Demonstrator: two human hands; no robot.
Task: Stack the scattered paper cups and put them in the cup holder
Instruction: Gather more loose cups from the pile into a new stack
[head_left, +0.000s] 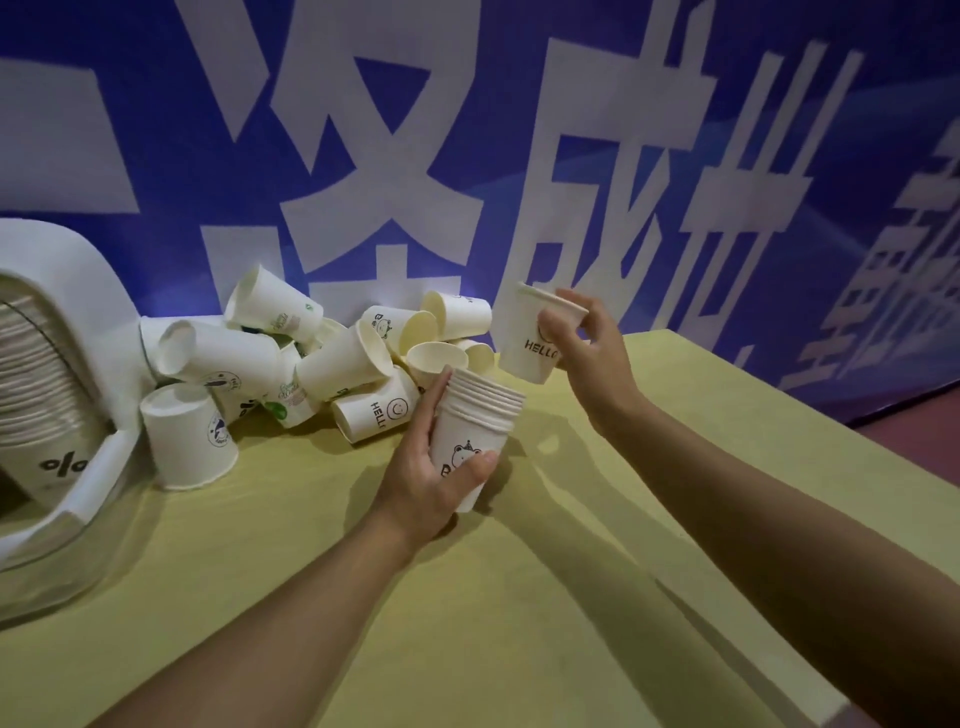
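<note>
At the left edge of the frame stands a white cup holder (98, 332), its open side showing a long nested column of paper cups (36, 374) packed inside.

Just right of centre, the left hand (431, 483) grips a stack (475, 436) of white nested cups, fingers and thumb curled round its lower part; the outer cup bears a small bear drawing. Above and to the right, the right hand (582, 343) pinches a single cup (532, 338) by its rim, tilted, printed "HELLO", its base close above the stack but apart from it.

Behind the stack, at the middle of the frame, a pile (332, 353) of loose white cups lies tumbled on a yellow-green table (519, 597), most on their sides, one upside down beside the holder.

A blue wall (519, 130) with large white characters fills the upper frame.
</note>
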